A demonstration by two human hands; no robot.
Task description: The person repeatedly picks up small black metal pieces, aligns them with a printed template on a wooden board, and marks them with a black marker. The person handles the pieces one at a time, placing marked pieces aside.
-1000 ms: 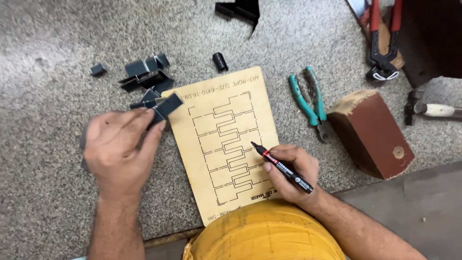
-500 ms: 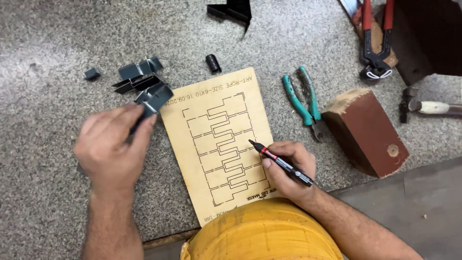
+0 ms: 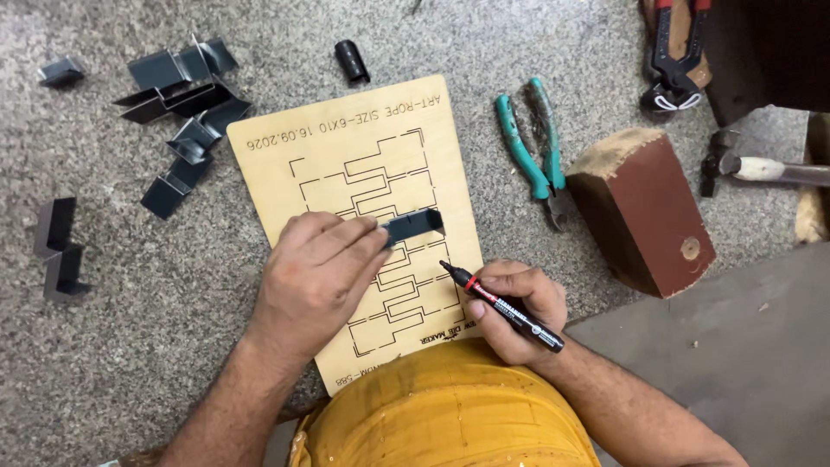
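My left hand (image 3: 316, 277) pinched a bent dark metal strip (image 3: 413, 227) onto the slotted wooden die board (image 3: 285, 164) at frame centre, my right hand (image 3: 512, 311) closed around a black marker (image 3: 501, 307), tip over the board, more bent strips (image 3: 186, 112) upper left, teal pliers (image 3: 532, 151) right of the board

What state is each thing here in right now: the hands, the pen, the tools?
Left hand: holds a bent metal strip against the wooden board.
Right hand: grips a marker, uncapped, tip near the board.
Marker cap: lying off.
Green pliers: lying shut.
Metal strips: loose pile.
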